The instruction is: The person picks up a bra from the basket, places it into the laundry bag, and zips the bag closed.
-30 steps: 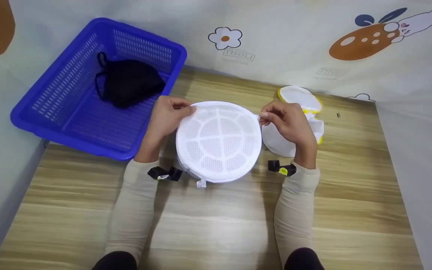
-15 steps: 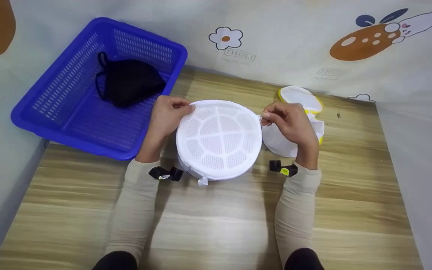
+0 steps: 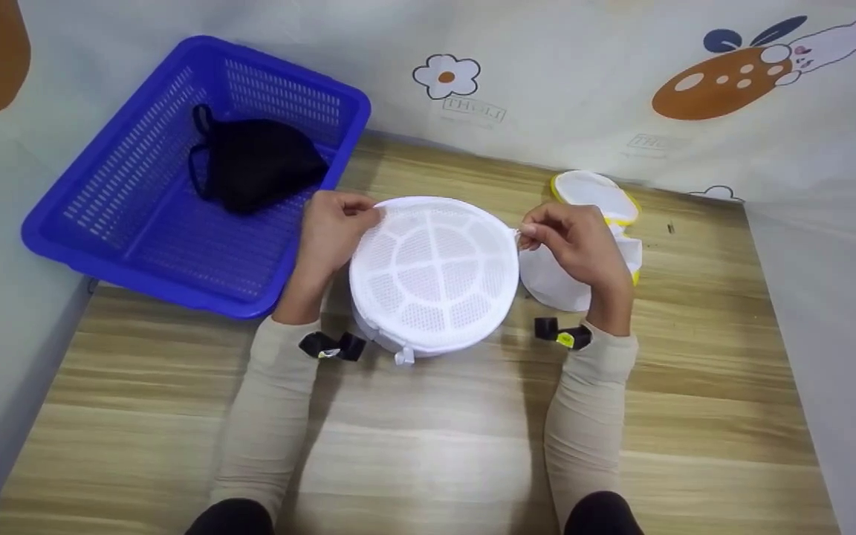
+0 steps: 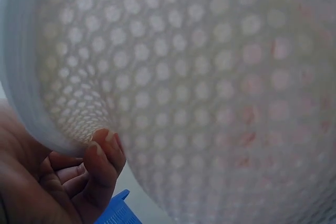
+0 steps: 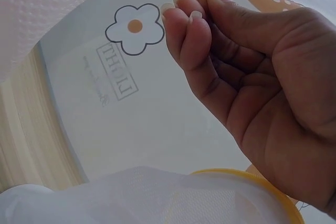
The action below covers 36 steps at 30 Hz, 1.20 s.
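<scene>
A round white mesh laundry bag is held up in front of the person, its ribbed circular end facing the head camera. My left hand pinches the bag's upper left edge; the left wrist view shows its fingertips gathering the mesh beside the pale rim. At the bag's right edge, my right hand pinches a small white piece between thumb and fingers. This could be a zipper pull, but it is too small to tell. A white tab hangs from the bag's lower edge.
A blue plastic basket stands at the left with a black strapped cloth item inside. Behind my right hand lie white mesh pieces with yellow trim. Patterned white sheeting borders the wood-look surface.
The lower edge of the laundry bag has risen slightly, tilting its round face a little. Both hands keep their pinch and have barely moved.
</scene>
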{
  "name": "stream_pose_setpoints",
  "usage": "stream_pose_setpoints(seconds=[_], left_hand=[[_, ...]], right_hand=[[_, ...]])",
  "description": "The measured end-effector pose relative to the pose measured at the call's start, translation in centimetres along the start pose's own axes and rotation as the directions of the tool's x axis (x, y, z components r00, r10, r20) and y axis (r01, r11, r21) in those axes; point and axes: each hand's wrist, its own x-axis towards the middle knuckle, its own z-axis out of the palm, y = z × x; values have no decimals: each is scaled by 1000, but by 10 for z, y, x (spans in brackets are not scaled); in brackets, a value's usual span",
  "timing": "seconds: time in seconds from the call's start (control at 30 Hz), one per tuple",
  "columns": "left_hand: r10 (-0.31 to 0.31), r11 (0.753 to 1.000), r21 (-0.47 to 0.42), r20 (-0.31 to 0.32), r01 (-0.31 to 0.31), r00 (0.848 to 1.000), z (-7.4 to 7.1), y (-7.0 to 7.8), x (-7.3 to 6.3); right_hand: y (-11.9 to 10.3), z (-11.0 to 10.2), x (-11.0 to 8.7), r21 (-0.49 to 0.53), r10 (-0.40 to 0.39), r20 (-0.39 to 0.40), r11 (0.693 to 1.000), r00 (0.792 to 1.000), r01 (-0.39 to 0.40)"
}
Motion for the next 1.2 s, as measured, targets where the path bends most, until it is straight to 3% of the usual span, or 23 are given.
stream_pose_setpoints(seconds=[0.2,0.33,0.4,0.47,0.57,0.7,0.8,0.93,1.2], left_hand=[[-5,999,36,-11,6,1000,0,2,0],[41,999,22,67,-43,997,-1,1,-1],[70,998,-3,162,-70,984,-2,1,-2],[108,994,-28,254,-104,961,-3,2,-2],[155,988,-37,334,-151,930,-4,2,-3],[239,969,-18,302,-245,923,-4,1,-2],[266,963,-40,281,-266,922,-2,0,-2],[228,974,-56,311,-221,923,0,0,-3],[203,978,-28,377,-207,904,4,1,-4]], right_hand=[[21,0,-5,4,29,-23,1000,999,-29],[33,-2,-8,-30,26,-40,999,999,-27],[34,-4,-9,-56,25,-54,998,998,-28],[34,-5,-10,-70,36,-69,997,997,-41],[32,-5,-9,-78,46,-75,996,996,-52],[30,-1,-5,-98,41,-80,994,996,-48],[29,4,-1,-101,45,-76,993,996,-53],[28,10,2,-80,46,-61,995,997,-51],[25,14,4,-83,37,-40,996,999,-40]])
